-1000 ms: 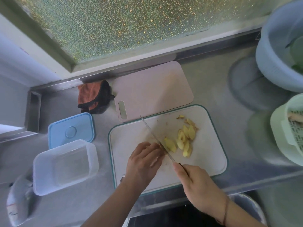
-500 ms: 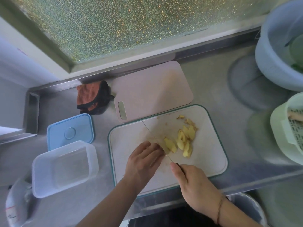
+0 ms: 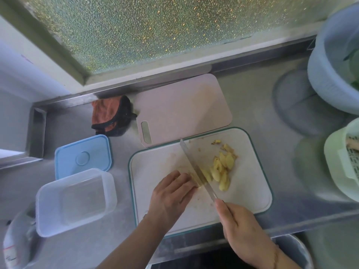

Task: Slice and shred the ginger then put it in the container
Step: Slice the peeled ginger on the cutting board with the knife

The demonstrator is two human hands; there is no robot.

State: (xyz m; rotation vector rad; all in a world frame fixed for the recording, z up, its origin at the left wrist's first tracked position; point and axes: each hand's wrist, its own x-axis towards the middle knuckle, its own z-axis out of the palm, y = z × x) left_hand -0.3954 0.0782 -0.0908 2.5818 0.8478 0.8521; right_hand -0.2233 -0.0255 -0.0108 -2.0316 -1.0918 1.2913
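The right hand [image 3: 240, 228] grips the steel knife [image 3: 196, 169]; the left hand's curled fingers [image 3: 182, 179] pin the yellow ginger piece [image 3: 191, 174] on the white green-rimmed cutting board [image 3: 155, 167]. The blade touches those fingers, so a slip likely nicks them. The clear plastic container [image 3: 75, 200] waits well apart.

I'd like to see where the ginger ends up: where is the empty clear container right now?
The clear container sits on the steel counter, low on the left, just in front of its blue lid and left of the white cutting board.

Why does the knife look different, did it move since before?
Yes. The knife has tipped back up; against the white cutting board, its tip again reaches the far edge.
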